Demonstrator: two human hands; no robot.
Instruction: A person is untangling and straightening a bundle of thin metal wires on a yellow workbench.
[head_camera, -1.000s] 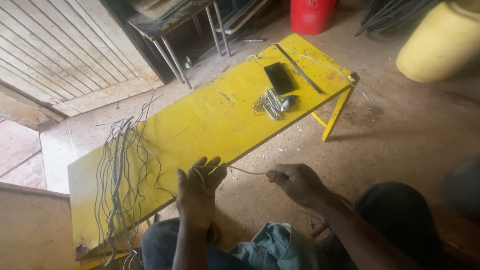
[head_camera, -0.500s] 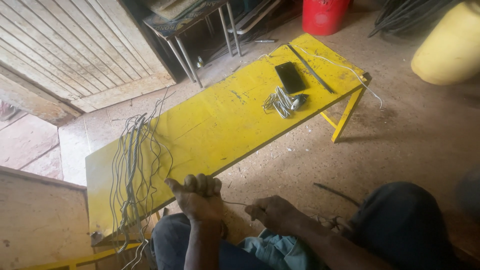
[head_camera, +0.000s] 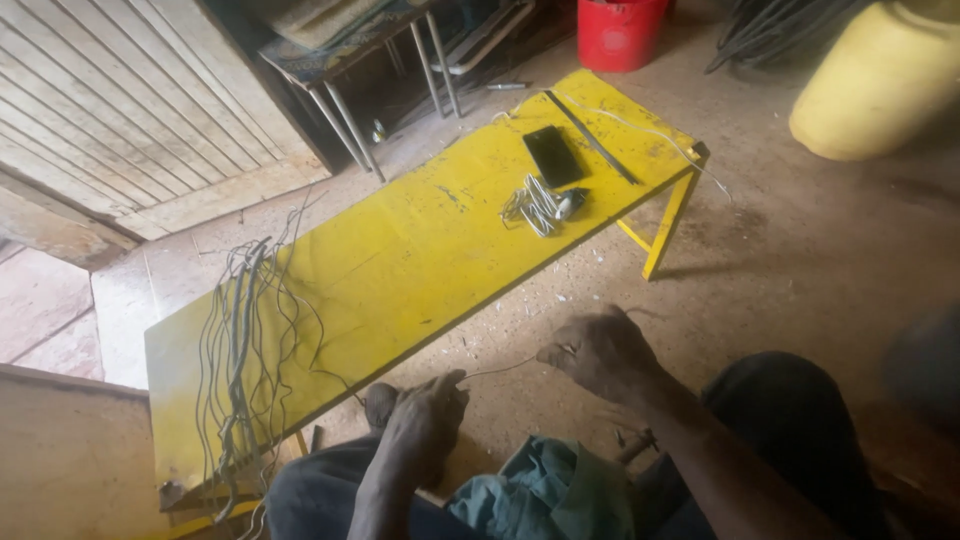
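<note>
Yellow bench (head_camera: 420, 260) fills centre, running 8 to 2 o'clock.
Grey wire bundle (head_camera: 240, 340) draped over its 8 o'clock end.
Black phone (head_camera: 551, 155) and bent wire pieces (head_camera: 535, 205) near 1 o'clock.
Right hand (head_camera: 600, 352) and left hand (head_camera: 425, 415) apart at 6 o'clock, each pinched on thin wire (head_camera: 500, 368) stretched between them.
Judgement: keep wire taut, pull evenly, keep grips close to working spot, avoid kinks.
</note>
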